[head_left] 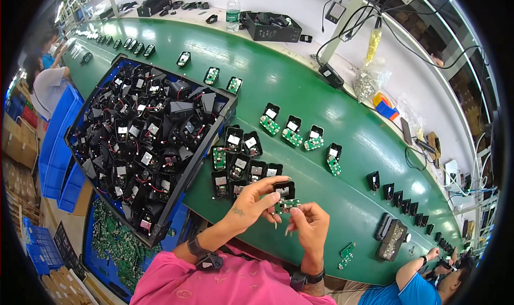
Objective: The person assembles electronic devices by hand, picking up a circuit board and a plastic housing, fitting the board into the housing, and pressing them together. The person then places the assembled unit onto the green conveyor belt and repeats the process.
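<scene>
Close in front of me, my left hand (250,203) is closed around a small black plastic housing (287,186), with its opening facing up. A green circuit board (289,204) sits at the near edge of that housing, pinched by the fingertips of my right hand (311,223). Whether the two parts are joined by wires is hidden by my fingers. Just beyond my left hand stands a cluster of similar black housings (239,167), some showing white blocks inside. Farther off, several housings with green boards (292,138) form a row on the green table (214,48).
On the left, a large black tray (184,184) is heaped with housings. Below it lies a blue bin of loose boards (120,246). A loose board (347,255) and a box of small metal parts (392,241) lie at right, near a co-worker in blue (417,283).
</scene>
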### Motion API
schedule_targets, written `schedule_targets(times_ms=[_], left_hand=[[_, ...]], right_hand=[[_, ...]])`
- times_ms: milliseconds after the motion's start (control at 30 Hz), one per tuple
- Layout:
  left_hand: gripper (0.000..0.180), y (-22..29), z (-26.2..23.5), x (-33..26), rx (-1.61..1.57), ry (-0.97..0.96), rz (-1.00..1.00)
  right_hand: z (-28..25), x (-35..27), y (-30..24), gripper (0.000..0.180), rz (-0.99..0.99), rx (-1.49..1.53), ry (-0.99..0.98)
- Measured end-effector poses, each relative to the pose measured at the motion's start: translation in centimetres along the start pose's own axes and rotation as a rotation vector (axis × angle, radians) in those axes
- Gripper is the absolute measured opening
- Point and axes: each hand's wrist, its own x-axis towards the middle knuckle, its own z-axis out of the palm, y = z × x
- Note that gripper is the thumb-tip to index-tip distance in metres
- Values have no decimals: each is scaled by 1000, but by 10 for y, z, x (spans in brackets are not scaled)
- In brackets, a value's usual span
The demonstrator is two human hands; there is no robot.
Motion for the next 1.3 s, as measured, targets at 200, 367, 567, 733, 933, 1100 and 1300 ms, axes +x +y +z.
schedule_targets(times_ms=[200,367,567,733,933,1100,1300], left_hand=[[45,-13,5,3,107,53,159],[46,-12,10,-1,-85,6,74],[46,-10,10,1,88,-121,90],[54,-27,12,4,411,-55,387],[55,-25,23,0,689,65,588],[60,-2,26,-8,674,-57,285],[47,0,21,-5,446,-96,90]], right_hand=[[17,-2,-6,8,-298,52,-22],[5,-6,-5,12,-170,222,-6],[-10,-3,-27,23,-81,142,-24],[-10,-5,-45,24,-60,-48,-187],[-12,-3,-39,25,-92,-154,-38],[-20,6,-44,27,59,-52,-58],[-16,9,-25,28,-57,-189,1]])
